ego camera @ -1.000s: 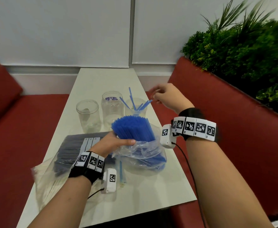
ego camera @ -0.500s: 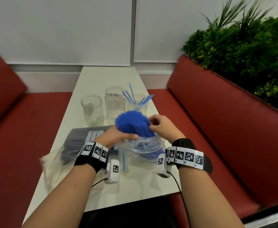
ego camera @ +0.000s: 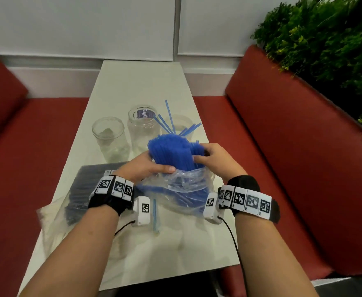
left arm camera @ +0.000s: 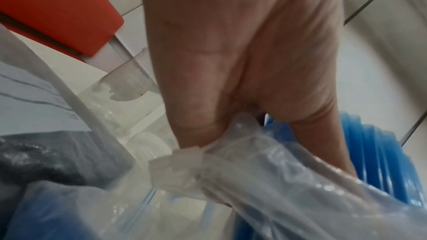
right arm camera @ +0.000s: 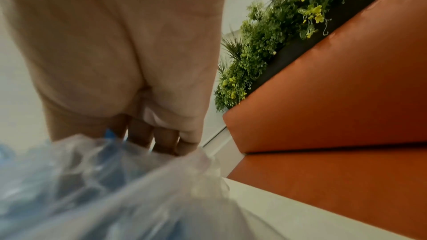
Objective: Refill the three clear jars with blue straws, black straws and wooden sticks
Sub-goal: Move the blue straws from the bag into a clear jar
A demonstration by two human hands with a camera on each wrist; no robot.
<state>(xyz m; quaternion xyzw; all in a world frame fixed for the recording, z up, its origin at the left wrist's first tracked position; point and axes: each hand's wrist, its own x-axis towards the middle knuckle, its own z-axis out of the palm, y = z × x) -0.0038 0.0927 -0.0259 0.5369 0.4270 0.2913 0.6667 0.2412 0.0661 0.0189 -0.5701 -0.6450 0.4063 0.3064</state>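
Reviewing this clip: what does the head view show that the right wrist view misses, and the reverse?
Head view only: the three clear jars, a few straws already in the right-hand jar, the left hand gripping the blue straw bundle, and the pack of black straws. Right wrist view only: the right hand's curled fingers from below, and yellow flowers in the greenery. Both: the right hand, the plastic bag, and the red bench.

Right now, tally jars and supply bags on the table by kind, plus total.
Clear jars: 3, left jar, middle jar, right jar holding a few blue straws.
Bags of blue straws: 1, both hands on its bundle.
Bags of black straws: 1.
Bags of wooden sticks: 1.
Total: 6
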